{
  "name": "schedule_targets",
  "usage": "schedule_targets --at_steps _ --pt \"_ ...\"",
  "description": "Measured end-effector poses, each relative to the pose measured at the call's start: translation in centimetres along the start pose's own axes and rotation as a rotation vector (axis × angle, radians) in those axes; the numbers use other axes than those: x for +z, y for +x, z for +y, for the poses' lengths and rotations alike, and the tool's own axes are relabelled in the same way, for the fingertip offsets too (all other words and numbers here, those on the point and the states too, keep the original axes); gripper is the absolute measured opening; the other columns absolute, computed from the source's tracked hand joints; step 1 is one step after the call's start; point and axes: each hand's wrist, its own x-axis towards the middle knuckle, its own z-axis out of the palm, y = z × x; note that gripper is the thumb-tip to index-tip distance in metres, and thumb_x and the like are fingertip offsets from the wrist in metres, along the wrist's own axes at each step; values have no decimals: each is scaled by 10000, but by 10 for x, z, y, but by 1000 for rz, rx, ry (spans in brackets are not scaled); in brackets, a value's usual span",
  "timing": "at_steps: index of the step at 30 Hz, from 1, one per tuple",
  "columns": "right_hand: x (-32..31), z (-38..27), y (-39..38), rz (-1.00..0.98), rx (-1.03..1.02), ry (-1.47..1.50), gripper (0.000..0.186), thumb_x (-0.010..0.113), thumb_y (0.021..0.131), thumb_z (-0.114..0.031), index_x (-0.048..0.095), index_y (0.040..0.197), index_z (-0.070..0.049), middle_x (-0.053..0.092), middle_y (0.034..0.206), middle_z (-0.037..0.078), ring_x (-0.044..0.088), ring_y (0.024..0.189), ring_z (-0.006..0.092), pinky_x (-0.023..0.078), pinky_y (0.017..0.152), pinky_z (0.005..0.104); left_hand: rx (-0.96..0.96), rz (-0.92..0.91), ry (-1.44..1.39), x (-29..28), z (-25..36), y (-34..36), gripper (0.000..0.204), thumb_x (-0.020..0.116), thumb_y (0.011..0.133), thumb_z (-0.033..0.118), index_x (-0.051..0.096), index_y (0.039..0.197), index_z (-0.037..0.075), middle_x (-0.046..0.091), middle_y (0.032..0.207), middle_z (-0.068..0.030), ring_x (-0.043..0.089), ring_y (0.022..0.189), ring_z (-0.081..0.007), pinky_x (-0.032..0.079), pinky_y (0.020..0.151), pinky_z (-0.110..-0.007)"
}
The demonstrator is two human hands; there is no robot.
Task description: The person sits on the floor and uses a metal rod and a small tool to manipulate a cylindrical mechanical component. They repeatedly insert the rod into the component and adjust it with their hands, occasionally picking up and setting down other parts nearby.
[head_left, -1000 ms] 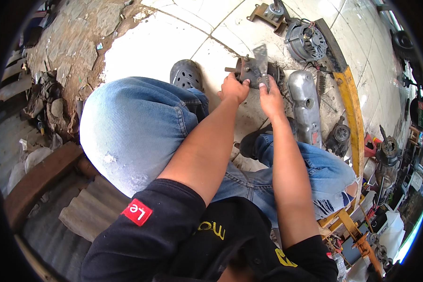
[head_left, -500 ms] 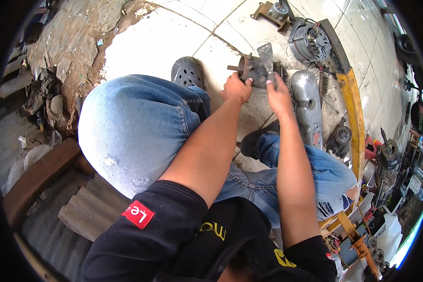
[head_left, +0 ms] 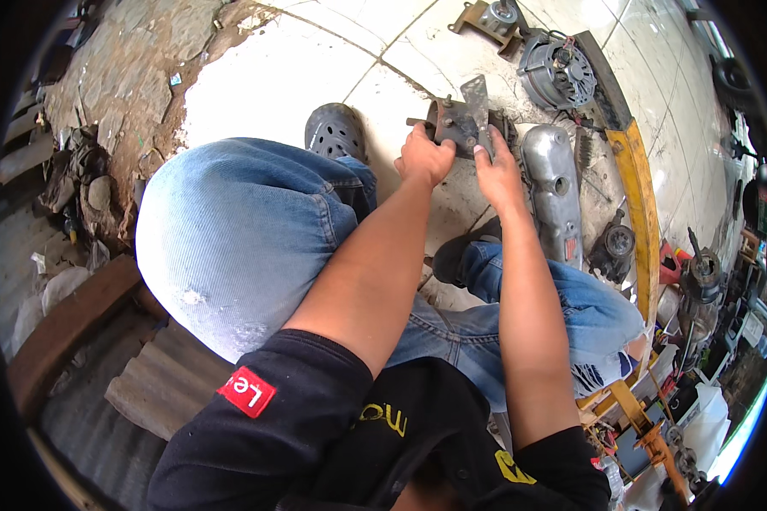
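On the tiled floor in front of me lies a dark, dirty cylindrical metal part (head_left: 456,123) with studs and a rod sticking out on the left. My left hand (head_left: 426,155) grips its left end. My right hand (head_left: 498,169) holds a metal scraper (head_left: 476,100), whose wide blade points away from me over the part. Just right of my right hand lies a long silver metal cover (head_left: 552,192) with a hole in it. My arms run up from the bottom edge between my denim-clad knees.
An alternator (head_left: 556,75) and a bracketed part (head_left: 494,24) lie beyond. A yellow-and-black beam (head_left: 635,196) curves along the right, near a small round part (head_left: 615,245). Broken stony ground (head_left: 119,77) with debris is at left; more tools and parts crowd the lower right.
My right hand and the scraper shifted slightly right half a second ago and are now a little back to the left. The dark part stays in my left hand's grip.
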Motion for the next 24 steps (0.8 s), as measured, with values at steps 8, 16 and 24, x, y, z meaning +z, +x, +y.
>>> schedule_targets --at_steps 8,16,24 --pt "1 3 -3 50 -48 7 543 510 965 -244 377 1461 -65 598 1244 300 569 1176 443 450 984 463 -44 143 -233 -12 21 -11 632 564 844 524 611 1243 36 635 1245 -160 563 1202 -310 309 1076 -473" --pt "-4 -8 -2 359 4 164 558 542 961 -257 401 1450 -29 550 1340 275 534 1247 406 408 1043 419 -6 65 -296 -14 19 -2 657 634 792 448 611 1228 -43 678 1132 -232 639 1093 -341 462 968 -382" --pt "-1 -7 -15 0 77 -43 538 509 957 -237 404 1429 -2 591 1259 289 584 1145 437 463 971 461 67 105 -216 10 -14 -17 387 678 825 362 678 1029 34 701 1022 -147 641 1019 -315 431 960 -456"
